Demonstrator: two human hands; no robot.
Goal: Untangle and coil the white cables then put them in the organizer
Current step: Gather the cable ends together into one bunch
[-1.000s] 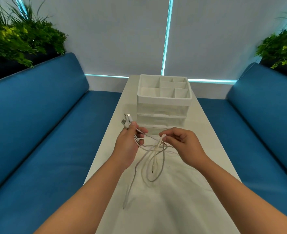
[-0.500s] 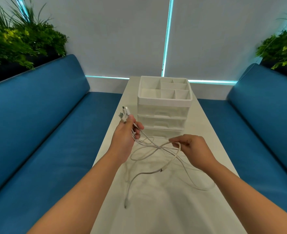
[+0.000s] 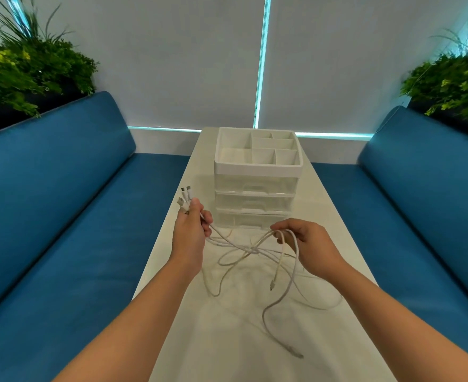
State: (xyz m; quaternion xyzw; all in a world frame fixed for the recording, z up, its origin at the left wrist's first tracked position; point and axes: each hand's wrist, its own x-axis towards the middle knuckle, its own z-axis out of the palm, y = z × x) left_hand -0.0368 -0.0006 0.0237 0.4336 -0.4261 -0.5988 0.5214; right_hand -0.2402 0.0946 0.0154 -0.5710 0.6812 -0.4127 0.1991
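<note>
Since half a second ago the two hands have drawn further apart, and the white cables [image 3: 250, 250] now stretch between them with more slack pulled out over the table [image 3: 334, 216]; one loose end has slid nearer the camera and lies at the near right.

The cables are thin, round and smooth, white with small metallic plug tips. They cross in a tight knot-like snarl midway between the hands, with several open loops drooping from it onto the table. The table is long, narrow, matte white and flat. The organizer [image 3: 257, 172] stands at the far middle of the table, just beyond the hands: an opaque white top tray divided into rectangular compartments, above three clear plastic drawers with moulded pulls. No brand or writing can be read on anything.

The left hand [image 3: 190, 232] has its grip closed round a bundle of cable ends, fingers curled, with the plugs sticking up past the thumb. The right hand [image 3: 308, 244] pinches several strands between thumb and fingertips, its other fingers loosely curled above them.

Blue cushioned benches [image 3: 62, 202] with a fine woven texture run along both sides, and leafy green plants [image 3: 26, 64] sit behind their backs.
</note>
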